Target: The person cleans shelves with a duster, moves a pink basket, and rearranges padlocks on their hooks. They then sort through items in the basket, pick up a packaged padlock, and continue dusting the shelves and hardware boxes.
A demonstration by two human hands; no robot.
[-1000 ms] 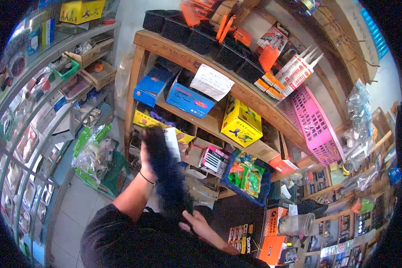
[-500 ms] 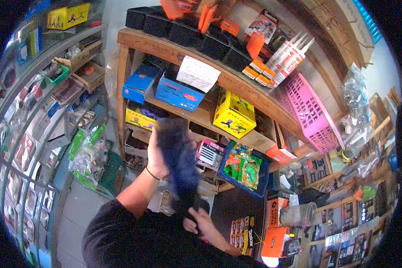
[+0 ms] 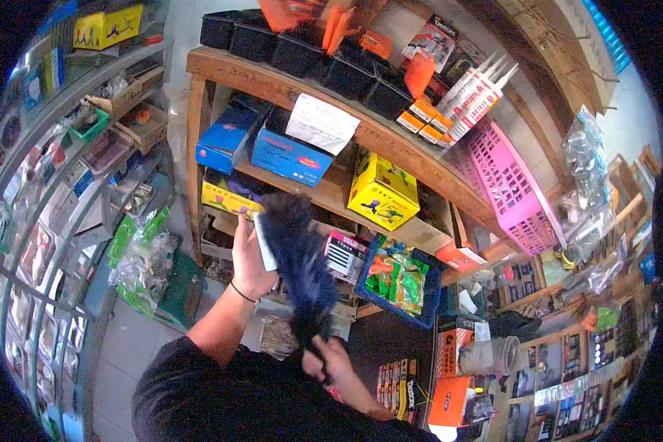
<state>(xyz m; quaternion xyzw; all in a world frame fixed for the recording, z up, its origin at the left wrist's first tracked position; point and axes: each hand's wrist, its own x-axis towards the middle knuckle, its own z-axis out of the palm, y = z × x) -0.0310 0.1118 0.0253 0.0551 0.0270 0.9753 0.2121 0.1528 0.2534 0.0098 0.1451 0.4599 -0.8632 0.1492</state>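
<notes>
A dark feather duster slants across the middle of the view, its fluffy feathers slightly blurred. My right hand is wrapped round its lower end. Held upright in my left hand is a white flat-sided item, with the fingers behind it. The duster's feathers cover most of that item, so its kind does not show. A black band circles my left wrist. Just beyond the fingertips sits a yellow box on the lower shelf.
Ahead stands a wooden shelf with black bins, blue boxes and a yellow box. A blue basket holds green packets. To the right is a pink basket; at left, a glass-fronted rack and plastic bags.
The duster's feathers have swung slightly, and more of the white item in my left hand shows beside them. Both hands keep their hold. The view has shifted slightly.
</notes>
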